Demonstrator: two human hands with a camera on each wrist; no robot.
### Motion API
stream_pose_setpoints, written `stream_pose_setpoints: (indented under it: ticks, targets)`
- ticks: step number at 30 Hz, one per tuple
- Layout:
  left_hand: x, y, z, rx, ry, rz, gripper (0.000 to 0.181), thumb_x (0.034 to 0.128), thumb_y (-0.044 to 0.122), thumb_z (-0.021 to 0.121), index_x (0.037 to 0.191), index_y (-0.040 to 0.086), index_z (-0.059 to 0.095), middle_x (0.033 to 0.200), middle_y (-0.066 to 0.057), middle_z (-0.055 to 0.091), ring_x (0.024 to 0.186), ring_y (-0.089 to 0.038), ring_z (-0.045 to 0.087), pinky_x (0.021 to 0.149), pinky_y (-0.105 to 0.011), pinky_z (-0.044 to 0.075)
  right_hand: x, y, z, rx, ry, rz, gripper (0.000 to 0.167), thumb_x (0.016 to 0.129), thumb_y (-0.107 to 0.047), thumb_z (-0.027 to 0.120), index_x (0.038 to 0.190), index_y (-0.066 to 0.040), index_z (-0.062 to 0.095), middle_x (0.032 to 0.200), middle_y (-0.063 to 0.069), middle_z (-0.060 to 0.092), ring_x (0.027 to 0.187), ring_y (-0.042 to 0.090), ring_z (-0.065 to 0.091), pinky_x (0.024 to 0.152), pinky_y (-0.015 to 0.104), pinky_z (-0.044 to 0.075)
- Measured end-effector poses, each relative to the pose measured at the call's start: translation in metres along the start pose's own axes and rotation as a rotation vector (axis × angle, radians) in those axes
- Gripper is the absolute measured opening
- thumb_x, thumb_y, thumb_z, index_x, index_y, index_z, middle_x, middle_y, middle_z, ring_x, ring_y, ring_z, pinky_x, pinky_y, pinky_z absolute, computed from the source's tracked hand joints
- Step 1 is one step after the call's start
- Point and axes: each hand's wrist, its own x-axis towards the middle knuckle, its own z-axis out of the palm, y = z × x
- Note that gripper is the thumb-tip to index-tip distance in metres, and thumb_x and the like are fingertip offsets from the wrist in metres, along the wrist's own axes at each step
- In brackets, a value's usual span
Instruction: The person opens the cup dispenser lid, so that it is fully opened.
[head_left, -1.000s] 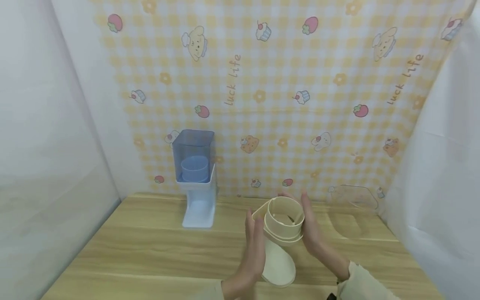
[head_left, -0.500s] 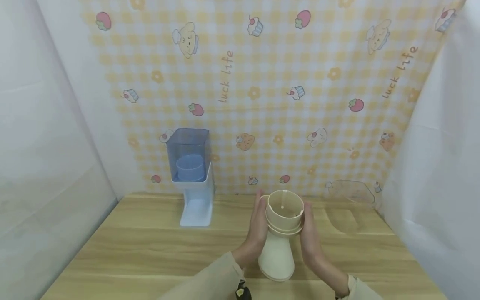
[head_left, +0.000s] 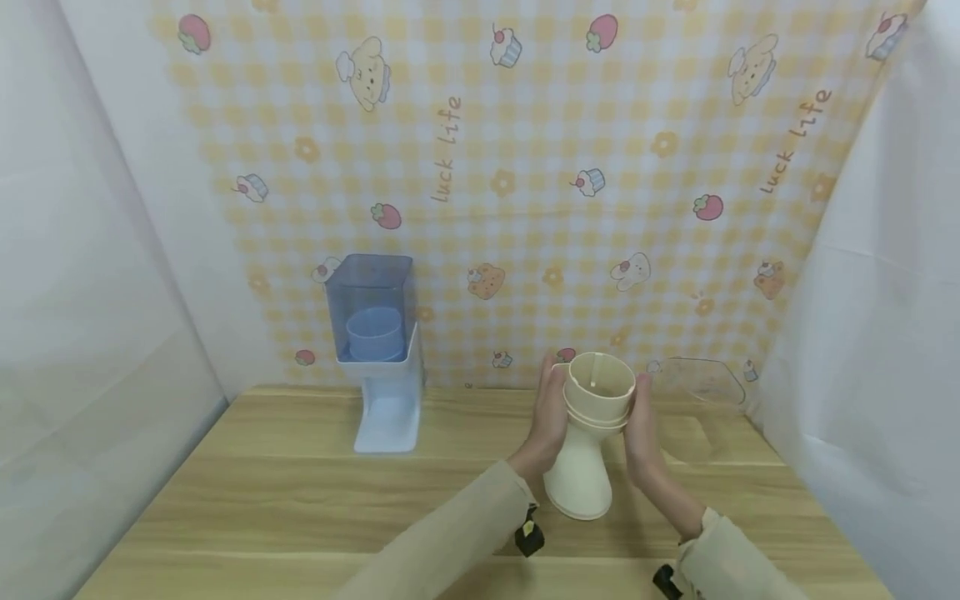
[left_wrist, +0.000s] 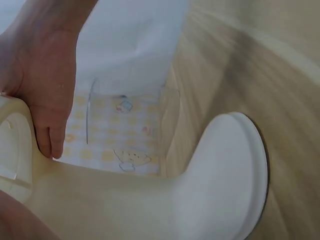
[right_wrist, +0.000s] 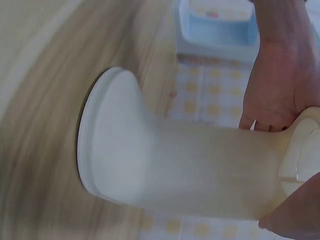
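Observation:
A cream stand [head_left: 577,479] with a round open ring [head_left: 602,407] on top is upright between both hands in the head view. My left hand [head_left: 550,421] presses its left side and my right hand [head_left: 642,433] its right side, near the ring, with fingers mostly straight. The left wrist view shows the smooth body [left_wrist: 115,200], the wide foot [left_wrist: 230,175] by the tabletop and my right hand [left_wrist: 47,80] across from it. In the right wrist view, my left hand [right_wrist: 277,85] lies against the far side of the body [right_wrist: 210,165].
A white dispenser [head_left: 390,417] with a blue translucent tank [head_left: 371,292] stands at the back left of the wooden table [head_left: 300,500]. A clear container [head_left: 701,379] is at the back right. Behind hangs a yellow checked cloth [head_left: 480,225], with white sheets at both sides.
The cream stand, earlier tilted, is now more upright. Both hands have carried it right and toward the back, away from the dispenser. The head view has shifted slightly.

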Motion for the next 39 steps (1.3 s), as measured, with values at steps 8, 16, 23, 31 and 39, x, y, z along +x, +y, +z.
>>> stream_pose_setpoints:
  ticks: [8,16,23,31,39]
  targets:
    - [0.033,-0.008,0.022,-0.009,0.005,0.019,0.064,0.1066,0.046,0.020,0.161,0.017,0.006,0.168,0.000,0.013,0.156,-0.022,0.007,0.127,-0.047,0.006,0.033,0.004,-0.013,-0.026,0.195,0.010,0.063,0.103,-0.060,0.004,0.096,-0.012,0.044,0.083,-0.005,0.042,0.084,0.014,0.042,0.087,0.030,0.033]
    - [0.057,-0.009,0.032,0.018,-0.038,0.112,0.040,0.1067,0.038,0.019,0.126,0.007,0.035,0.113,-0.006,0.044,0.100,-0.022,0.050,0.098,-0.038,0.041,0.056,0.009,-0.020,-0.017,0.295,-0.045,0.065,0.104,-0.058,0.006,0.093,-0.011,0.051,0.071,-0.008,0.044,0.074,0.014,0.042,0.080,0.028,0.035]
    - [0.059,-0.007,0.034,0.000,-0.005,0.065,0.062,0.1075,0.040,0.018,0.161,0.013,0.003,0.169,-0.005,0.007,0.155,-0.019,0.008,0.127,-0.041,0.008,0.063,0.010,-0.018,0.002,0.356,-0.033,0.058,0.105,-0.058,0.011,0.085,-0.016,0.045,0.073,-0.007,0.043,0.076,0.014,0.040,0.077,0.027,0.032]
    - [0.066,-0.004,0.029,0.067,-0.048,0.068,0.050,0.1069,0.040,0.020,0.144,0.010,0.034,0.124,-0.006,0.056,0.114,-0.022,0.055,0.104,-0.042,0.043,0.070,0.010,-0.021,0.026,0.317,-0.020,0.057,0.105,-0.056,0.009,0.093,-0.016,0.048,0.086,-0.003,0.048,0.088,0.015,0.046,0.089,0.028,0.035]
    - [0.049,-0.004,0.011,0.234,-0.051,-0.021,0.077,0.1016,0.065,0.008,0.161,0.017,0.012,0.169,-0.001,0.010,0.156,-0.019,0.009,0.127,-0.044,0.007,0.060,0.017,-0.041,0.148,0.088,-0.009,0.080,0.101,-0.063,0.004,0.160,-0.009,0.007,0.169,0.006,-0.003,0.156,0.020,-0.008,0.126,0.040,-0.008]
